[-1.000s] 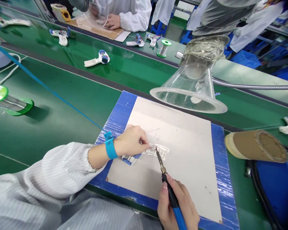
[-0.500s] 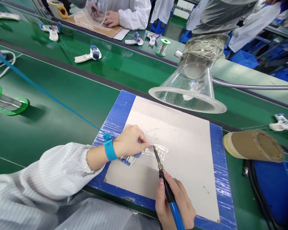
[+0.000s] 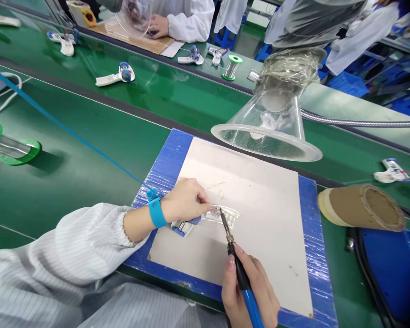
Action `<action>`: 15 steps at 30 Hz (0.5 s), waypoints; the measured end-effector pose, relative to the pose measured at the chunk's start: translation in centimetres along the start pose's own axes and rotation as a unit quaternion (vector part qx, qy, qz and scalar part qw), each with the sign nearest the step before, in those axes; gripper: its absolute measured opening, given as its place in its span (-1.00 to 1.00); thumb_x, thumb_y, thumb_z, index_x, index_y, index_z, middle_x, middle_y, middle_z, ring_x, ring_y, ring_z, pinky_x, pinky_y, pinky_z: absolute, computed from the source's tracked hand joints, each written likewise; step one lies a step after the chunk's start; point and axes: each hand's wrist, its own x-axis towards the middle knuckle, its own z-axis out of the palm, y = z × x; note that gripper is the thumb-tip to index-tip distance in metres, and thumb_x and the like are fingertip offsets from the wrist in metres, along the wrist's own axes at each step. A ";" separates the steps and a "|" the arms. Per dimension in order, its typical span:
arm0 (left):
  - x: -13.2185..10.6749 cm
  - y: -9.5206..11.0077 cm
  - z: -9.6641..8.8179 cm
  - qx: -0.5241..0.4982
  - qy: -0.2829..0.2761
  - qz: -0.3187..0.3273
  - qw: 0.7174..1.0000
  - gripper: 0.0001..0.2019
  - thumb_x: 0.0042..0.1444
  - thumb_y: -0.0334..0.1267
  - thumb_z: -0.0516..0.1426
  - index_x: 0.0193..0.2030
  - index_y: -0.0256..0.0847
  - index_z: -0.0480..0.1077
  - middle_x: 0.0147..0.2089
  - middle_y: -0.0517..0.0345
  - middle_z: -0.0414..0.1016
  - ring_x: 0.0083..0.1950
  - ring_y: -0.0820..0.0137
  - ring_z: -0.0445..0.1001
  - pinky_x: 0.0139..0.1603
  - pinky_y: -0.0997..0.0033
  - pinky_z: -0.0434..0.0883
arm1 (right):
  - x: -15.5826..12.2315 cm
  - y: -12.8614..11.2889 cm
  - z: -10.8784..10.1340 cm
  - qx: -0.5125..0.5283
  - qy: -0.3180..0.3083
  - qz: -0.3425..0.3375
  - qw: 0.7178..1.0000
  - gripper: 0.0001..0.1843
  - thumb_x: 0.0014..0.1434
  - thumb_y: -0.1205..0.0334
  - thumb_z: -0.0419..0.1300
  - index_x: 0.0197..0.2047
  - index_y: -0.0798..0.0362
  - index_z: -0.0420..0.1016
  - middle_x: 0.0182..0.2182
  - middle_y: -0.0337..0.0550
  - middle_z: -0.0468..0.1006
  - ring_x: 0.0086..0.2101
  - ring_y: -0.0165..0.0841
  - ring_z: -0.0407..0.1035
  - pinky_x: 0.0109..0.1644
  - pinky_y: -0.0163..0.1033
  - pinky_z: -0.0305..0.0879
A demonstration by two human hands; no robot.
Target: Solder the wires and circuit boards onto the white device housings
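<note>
My left hand [image 3: 186,200], with a blue wrist strap [image 3: 156,211], is closed in a pinch over a small white and blue plastic part [image 3: 205,218] lying on the white work board [image 3: 259,205]. A thin wire [image 3: 213,186] runs out from its fingers. My right hand [image 3: 251,291] grips a soldering iron [image 3: 237,264] with a blue and black handle. The iron's tip touches the part just right of my left fingertips.
A clear fume funnel [image 3: 269,127] on a hose hangs over the board's far edge. A cardboard tube [image 3: 362,207] lies to the right, solder spools [image 3: 10,143] to the left. White parts [image 3: 114,76] ride the green belt. Other people in white coats [image 3: 177,18] work across it.
The parts on the green belt have drifted left. The soldering iron's tip shifted slightly on the part; my left hand stayed put.
</note>
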 end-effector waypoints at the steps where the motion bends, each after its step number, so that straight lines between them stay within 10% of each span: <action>1: 0.0 0.0 0.0 0.000 0.003 0.002 1.000 -0.87 0.06 -0.29 0.28 -0.44 -0.17 0.67 -0.48 0.13 0.64 -0.34 0.37 0.50 -0.25 0.44 0.37 | 0.0 0.0 0.0 -0.002 0.003 0.001 1.000 -0.63 0.15 0.49 0.28 0.03 0.09 0.56 -0.29 -0.11 0.63 -0.37 -0.39 0.52 -0.34 -0.33 0.48; 15: 0.0 -0.6 0.3 0.006 0.025 0.042 0.999 -0.86 0.06 -0.30 0.27 -0.47 -0.18 0.65 -0.51 0.16 0.61 -0.37 0.41 0.47 -0.24 0.45 0.33 | -0.2 0.0 0.4 0.011 0.034 0.015 0.999 -0.67 0.14 0.53 0.28 -0.02 0.12 0.58 -0.32 -0.11 0.61 -0.39 -0.41 0.49 -0.34 -0.32 0.43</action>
